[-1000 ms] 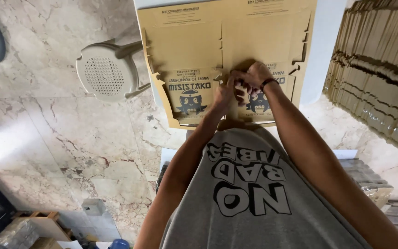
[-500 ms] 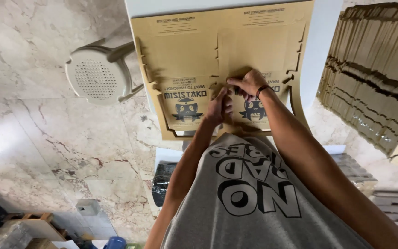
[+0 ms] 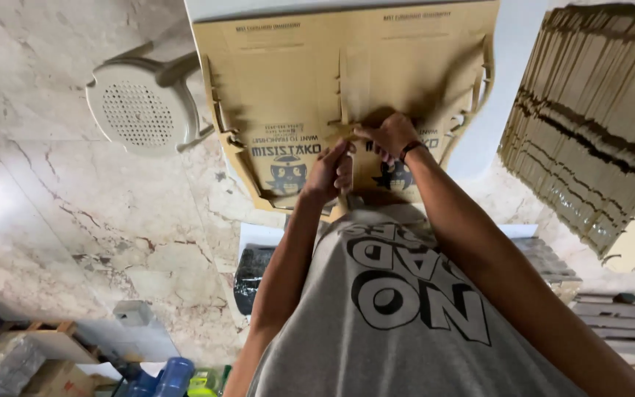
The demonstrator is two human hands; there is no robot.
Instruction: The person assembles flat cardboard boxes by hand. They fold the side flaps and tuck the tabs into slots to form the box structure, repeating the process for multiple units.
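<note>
Since half a second ago the view has drifted slightly, and the left hand (image 3: pixel 330 170) has risen to meet the right hand (image 3: pixel 389 136) on the flat cardboard box blank (image 3: pixel 288 81). Both hands curl their fingers, pinching a small flap at the blank's centre fold. The tan die-cut sheet lies at twelve o'clock, with dark printed labels and a cartoon picture near its lower edge. A white plastic stool (image 3: pixel 137 104) stands at ten o'clock; a stack of flattened cardboard (image 3: pixel 597 125) leans at two o'clock.
</note>
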